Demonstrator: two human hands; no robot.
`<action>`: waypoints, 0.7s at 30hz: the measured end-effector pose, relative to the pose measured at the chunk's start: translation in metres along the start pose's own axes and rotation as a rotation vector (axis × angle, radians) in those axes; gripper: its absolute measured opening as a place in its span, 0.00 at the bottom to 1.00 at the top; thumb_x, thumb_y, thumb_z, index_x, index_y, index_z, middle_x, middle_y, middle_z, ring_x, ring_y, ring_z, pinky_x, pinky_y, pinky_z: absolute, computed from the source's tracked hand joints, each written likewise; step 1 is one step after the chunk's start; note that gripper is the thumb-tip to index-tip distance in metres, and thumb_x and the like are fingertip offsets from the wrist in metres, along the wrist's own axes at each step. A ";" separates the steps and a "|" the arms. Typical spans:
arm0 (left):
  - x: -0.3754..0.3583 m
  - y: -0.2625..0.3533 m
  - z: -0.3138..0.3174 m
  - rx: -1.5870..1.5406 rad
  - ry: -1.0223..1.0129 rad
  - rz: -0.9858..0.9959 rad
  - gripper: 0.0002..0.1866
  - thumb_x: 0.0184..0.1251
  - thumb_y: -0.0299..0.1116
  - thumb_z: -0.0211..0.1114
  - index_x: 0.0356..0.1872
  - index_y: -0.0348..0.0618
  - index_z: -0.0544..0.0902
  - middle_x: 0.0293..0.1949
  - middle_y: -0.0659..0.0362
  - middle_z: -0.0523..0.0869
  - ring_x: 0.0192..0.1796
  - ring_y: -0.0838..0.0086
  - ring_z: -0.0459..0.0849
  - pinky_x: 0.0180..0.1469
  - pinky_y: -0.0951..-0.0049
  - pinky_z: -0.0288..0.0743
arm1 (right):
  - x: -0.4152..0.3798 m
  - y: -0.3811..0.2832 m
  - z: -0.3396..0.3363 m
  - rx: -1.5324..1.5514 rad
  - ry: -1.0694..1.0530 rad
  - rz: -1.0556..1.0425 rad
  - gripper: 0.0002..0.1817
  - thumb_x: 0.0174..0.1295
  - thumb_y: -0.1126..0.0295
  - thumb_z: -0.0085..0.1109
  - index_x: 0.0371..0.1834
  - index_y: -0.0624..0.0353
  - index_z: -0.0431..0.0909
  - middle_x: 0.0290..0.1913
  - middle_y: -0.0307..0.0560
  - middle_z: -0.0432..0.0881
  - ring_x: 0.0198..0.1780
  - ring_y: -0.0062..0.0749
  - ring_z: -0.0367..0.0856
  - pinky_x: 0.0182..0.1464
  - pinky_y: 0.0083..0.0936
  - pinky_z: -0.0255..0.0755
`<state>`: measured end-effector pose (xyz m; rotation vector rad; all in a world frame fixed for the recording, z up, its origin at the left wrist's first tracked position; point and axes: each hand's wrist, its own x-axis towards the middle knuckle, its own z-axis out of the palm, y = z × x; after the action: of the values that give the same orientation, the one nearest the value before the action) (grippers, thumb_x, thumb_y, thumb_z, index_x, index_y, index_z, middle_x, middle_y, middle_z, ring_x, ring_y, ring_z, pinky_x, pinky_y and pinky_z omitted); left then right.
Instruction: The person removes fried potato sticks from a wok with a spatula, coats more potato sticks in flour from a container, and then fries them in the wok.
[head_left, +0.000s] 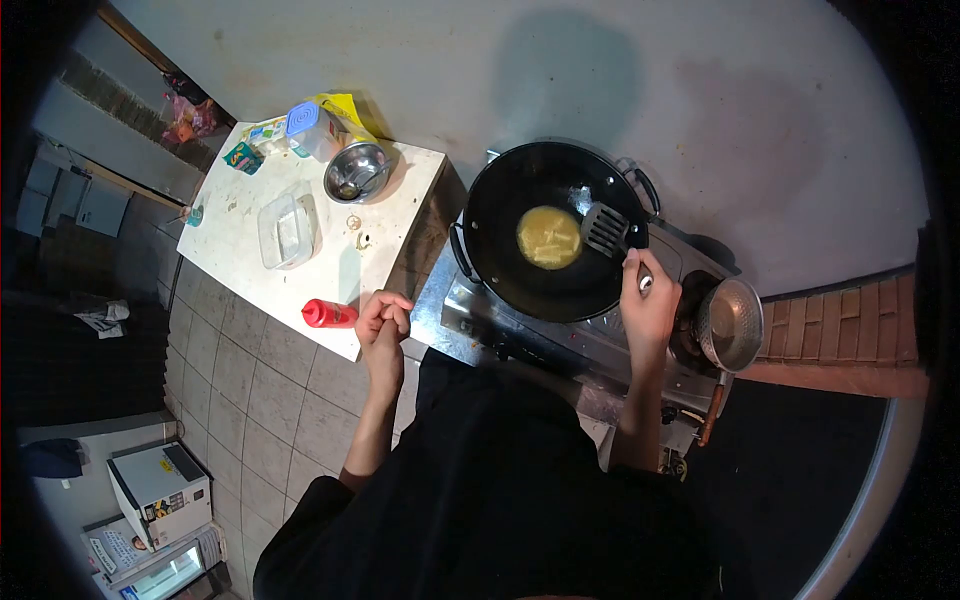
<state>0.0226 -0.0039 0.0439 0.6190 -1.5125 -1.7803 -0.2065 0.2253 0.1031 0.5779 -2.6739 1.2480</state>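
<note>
My right hand (650, 305) is closed around the handle of a black slotted spatula (606, 230). The spatula's head is inside a large black wok (560, 300), at its right side. Yellow food, paler pieces in yellow liquid (549, 238), lies in the middle of the wok, just left of the spatula's head. The wok stands on a metal gas stove (480, 310). My left hand (384, 325) hovers by the table's near corner with its fingers curled in and nothing visible in them. Close beside it, a red squeeze bottle (328, 314) lies in view at the table's edge.
On the white table (340, 260) are a clear plastic container (286, 232), a steel bowl (357, 172), a blue-lidded tub (312, 130) and a green packet (243, 158). A wooden-handled metal saucepan (730, 325) sits on the stove's right. A wall (720, 130) rises behind the stove.
</note>
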 end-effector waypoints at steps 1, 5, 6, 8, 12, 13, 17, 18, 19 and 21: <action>0.000 0.000 -0.001 0.001 -0.001 0.001 0.15 0.58 0.14 0.43 0.36 0.36 0.79 0.18 0.71 0.65 0.21 0.87 0.57 0.26 0.82 0.47 | 0.003 0.002 0.002 0.001 0.004 0.008 0.11 0.70 0.66 0.56 0.34 0.63 0.79 0.25 0.62 0.77 0.30 0.61 0.80 0.31 0.39 0.69; 0.001 0.001 -0.003 -0.008 -0.001 0.008 0.15 0.58 0.14 0.43 0.36 0.37 0.79 0.18 0.71 0.65 0.21 0.88 0.57 0.26 0.82 0.48 | 0.010 -0.001 0.007 -0.070 0.008 0.036 0.11 0.70 0.65 0.56 0.34 0.63 0.79 0.25 0.63 0.77 0.32 0.62 0.79 0.31 0.41 0.70; 0.000 0.002 -0.004 -0.005 0.003 0.007 0.15 0.58 0.14 0.43 0.36 0.37 0.79 0.18 0.71 0.65 0.21 0.88 0.58 0.26 0.82 0.48 | 0.011 0.001 0.011 -0.070 0.009 0.035 0.11 0.70 0.65 0.56 0.34 0.63 0.79 0.25 0.63 0.77 0.32 0.62 0.79 0.31 0.41 0.70; 0.000 0.002 -0.003 -0.003 0.008 0.007 0.15 0.59 0.14 0.43 0.36 0.37 0.79 0.18 0.71 0.65 0.22 0.88 0.58 0.26 0.82 0.48 | 0.014 0.009 0.023 -0.027 0.003 0.007 0.12 0.70 0.65 0.56 0.34 0.63 0.78 0.23 0.60 0.76 0.25 0.53 0.79 0.29 0.36 0.68; -0.001 0.003 -0.002 -0.004 0.005 0.000 0.15 0.59 0.14 0.43 0.36 0.37 0.79 0.18 0.71 0.65 0.21 0.87 0.58 0.26 0.82 0.48 | 0.023 0.013 0.034 0.127 -0.176 0.092 0.13 0.71 0.64 0.56 0.33 0.64 0.78 0.19 0.49 0.72 0.23 0.22 0.68 0.29 0.26 0.64; 0.000 0.003 -0.002 0.002 0.006 0.002 0.15 0.59 0.14 0.43 0.37 0.37 0.79 0.18 0.71 0.65 0.21 0.87 0.58 0.26 0.82 0.48 | 0.024 0.015 0.035 0.127 -0.175 0.090 0.13 0.71 0.64 0.56 0.33 0.64 0.78 0.19 0.49 0.72 0.23 0.22 0.68 0.29 0.26 0.64; 0.000 0.004 -0.004 -0.015 -0.002 0.012 0.15 0.59 0.14 0.43 0.37 0.37 0.79 0.18 0.71 0.64 0.21 0.87 0.57 0.26 0.82 0.47 | 0.027 0.015 0.037 0.292 -0.198 0.030 0.13 0.72 0.64 0.56 0.34 0.63 0.78 0.18 0.44 0.66 0.23 0.17 0.62 0.28 0.25 0.59; 0.000 0.003 -0.005 -0.010 0.002 0.012 0.15 0.59 0.14 0.43 0.37 0.37 0.79 0.18 0.71 0.64 0.21 0.87 0.57 0.25 0.82 0.47 | 0.029 0.012 0.032 0.300 -0.191 0.025 0.13 0.72 0.64 0.56 0.35 0.63 0.79 0.19 0.50 0.70 0.23 0.20 0.64 0.29 0.29 0.63; 0.000 0.002 -0.005 -0.005 0.005 0.011 0.15 0.59 0.14 0.43 0.37 0.37 0.78 0.17 0.71 0.64 0.21 0.87 0.57 0.25 0.82 0.47 | 0.032 0.008 0.025 0.299 -0.191 0.026 0.13 0.72 0.64 0.56 0.35 0.63 0.79 0.19 0.50 0.70 0.23 0.20 0.64 0.29 0.29 0.63; 0.000 0.002 -0.004 -0.005 0.002 0.008 0.15 0.59 0.14 0.43 0.37 0.37 0.78 0.17 0.71 0.64 0.21 0.87 0.57 0.25 0.82 0.47 | 0.042 0.002 0.014 0.147 -0.196 -0.057 0.13 0.72 0.64 0.56 0.35 0.64 0.79 0.20 0.52 0.68 0.23 0.23 0.62 0.28 0.29 0.62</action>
<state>0.0258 -0.0064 0.0447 0.6107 -1.5071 -1.7762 -0.2454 0.2037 0.1048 0.8308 -2.7120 1.4500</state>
